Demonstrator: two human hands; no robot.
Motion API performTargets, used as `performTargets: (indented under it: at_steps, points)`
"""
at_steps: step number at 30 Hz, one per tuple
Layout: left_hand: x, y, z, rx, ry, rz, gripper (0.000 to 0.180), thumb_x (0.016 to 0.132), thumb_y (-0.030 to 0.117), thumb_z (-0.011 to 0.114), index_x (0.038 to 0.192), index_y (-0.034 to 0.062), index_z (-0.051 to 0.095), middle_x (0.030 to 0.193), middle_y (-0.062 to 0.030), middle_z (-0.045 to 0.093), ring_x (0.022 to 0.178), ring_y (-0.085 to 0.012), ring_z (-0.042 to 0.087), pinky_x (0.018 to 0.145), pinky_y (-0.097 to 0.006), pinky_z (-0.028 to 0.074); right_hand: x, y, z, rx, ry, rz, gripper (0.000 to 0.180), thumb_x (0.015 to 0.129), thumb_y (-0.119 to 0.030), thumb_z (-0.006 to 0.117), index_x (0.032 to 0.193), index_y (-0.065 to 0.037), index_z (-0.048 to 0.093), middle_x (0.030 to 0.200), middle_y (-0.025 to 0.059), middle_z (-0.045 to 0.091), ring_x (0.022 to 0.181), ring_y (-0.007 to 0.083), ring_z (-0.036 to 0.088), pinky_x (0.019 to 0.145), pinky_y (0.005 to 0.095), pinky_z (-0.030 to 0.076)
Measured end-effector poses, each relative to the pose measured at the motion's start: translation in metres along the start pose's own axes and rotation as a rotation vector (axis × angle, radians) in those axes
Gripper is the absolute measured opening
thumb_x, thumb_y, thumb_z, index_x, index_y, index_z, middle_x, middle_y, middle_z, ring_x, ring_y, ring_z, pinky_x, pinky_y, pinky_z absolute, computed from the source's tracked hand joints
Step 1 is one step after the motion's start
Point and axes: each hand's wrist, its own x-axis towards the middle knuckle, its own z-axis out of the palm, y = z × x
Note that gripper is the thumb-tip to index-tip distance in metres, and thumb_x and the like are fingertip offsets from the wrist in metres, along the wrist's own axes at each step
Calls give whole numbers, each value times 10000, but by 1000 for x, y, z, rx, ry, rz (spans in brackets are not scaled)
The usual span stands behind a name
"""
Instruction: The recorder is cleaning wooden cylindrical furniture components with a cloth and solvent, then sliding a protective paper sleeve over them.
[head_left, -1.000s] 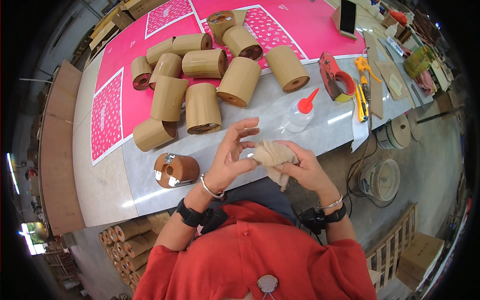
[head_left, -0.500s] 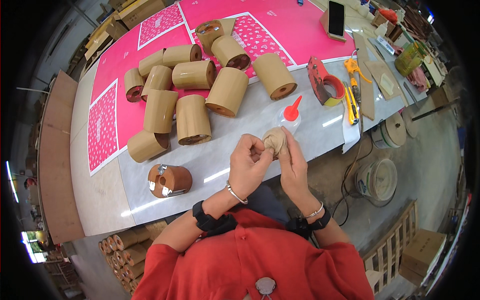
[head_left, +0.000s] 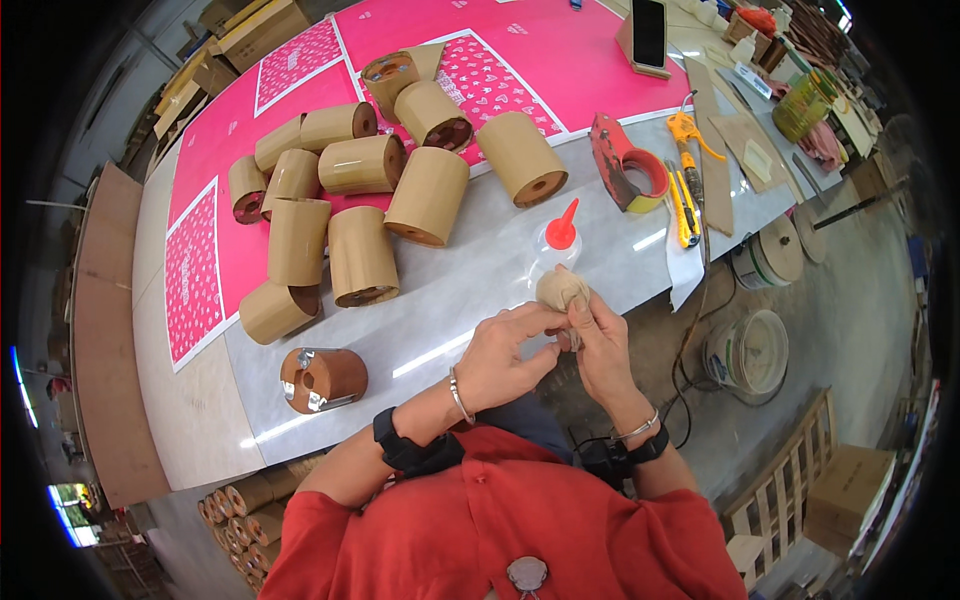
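A bundled beige cloth (head_left: 563, 288) is held just over the table's near edge. My right hand (head_left: 604, 352) is closed round it, the thumb lying along its side. The fingers and thumb of my left hand (head_left: 510, 350) curve together at the lower end of the cloth, where the fingertips are partly hidden. Right behind the cloth stands a clear squeeze bottle (head_left: 545, 256) with a red pointed nozzle (head_left: 563, 228). To the left, a brown wooden cylinder (head_left: 335, 376) with a central hole and shiny metal pieces on its end lies on the table.
Several brown-paper-covered rolls (head_left: 428, 195) lie across the pink printed sheet (head_left: 420, 30). On the right are a red tape dispenser (head_left: 625, 168), a yellow cutter (head_left: 684, 212), an orange-handled tool (head_left: 688, 135) and a phone (head_left: 649, 35) on a stand. White buckets (head_left: 745, 350) stand on the floor.
The cloth has turned in my hands and now sits higher above my fingers. My left hand has shifted from the cloth's side to its lower end. The whole view has moved slightly.
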Motion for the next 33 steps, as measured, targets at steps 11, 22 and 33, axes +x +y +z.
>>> performTargets:
  at_steps: [11, 22, 33]
  points:
    - [18, -5, -16, 160, -4, 395, 257, 735, 103, 665, 980, 26, 663, 923, -119, 663, 814, -283, 638, 775, -348, 499, 15, -15, -24, 413, 230, 120, 288, 967, -177, 512, 1165, 25, 566, 949, 56, 610, 729, 122, 558, 577, 213, 430]
    - [67, -62, -1, 313, 146, 7, 781, 682, 331, 775, 1319, 60, 414, 1205, -201, 522, 1150, -363, 469, 957, -439, 389, 15, -15, -46, 651, 212, 178, 272, 975, -135, 474, 1195, 21, 510, 933, 78, 568, 660, 128, 495, 504, 189, 375]
    - [54, -40, -44, 955, 248, 276, 746, 594, 97, 761, 1295, 146, 507, 1136, -128, 505, 1054, -299, 501, 907, -409, 394, 10, -18, -72, 736, 303, 163, 271, 968, -156, 501, 1181, 11, 508, 951, 94, 555, 671, 139, 496, 487, 184, 364]
